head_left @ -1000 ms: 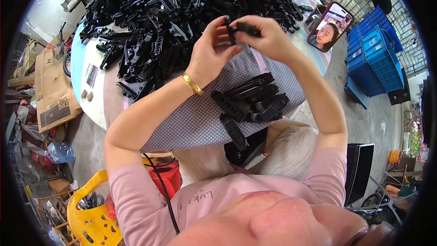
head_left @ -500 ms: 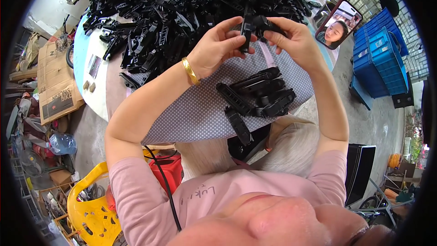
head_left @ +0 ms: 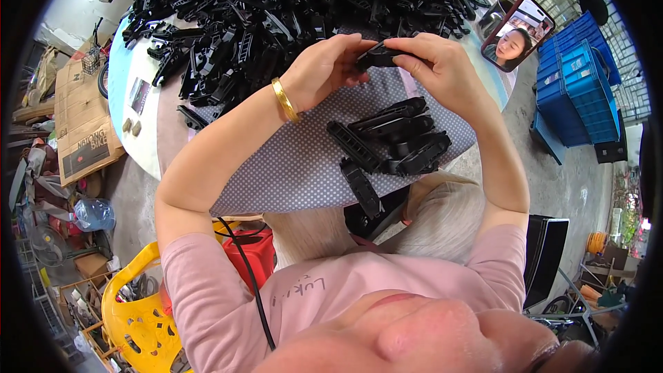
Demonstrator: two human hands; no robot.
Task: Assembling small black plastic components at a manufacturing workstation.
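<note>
- Head view: your right hand (head_left: 442, 72) is pinched narrow, thumb and fingers closed on a black plastic piece (head_left: 380, 56).
- Your left hand (head_left: 321, 76) is half curled at the left end of that piece, its fingers partly hidden; you cannot tell from this view whether they grip it or only touch it.
- The piece is held up between your two hands, above the dotted cloth (head_left: 276, 166) on the worktop (head_left: 145, 141), on the near side of a large heap of black parts (head_left: 235, 27).
- Nearer to you, a small group of black pieces (head_left: 400, 141) lies together on the cloth, apart from both hands.
- A gold bracelet (head_left: 284, 100) circles your left wrist.
- A phone (head_left: 518, 34) stands tilted beyond your right hand.
</note>
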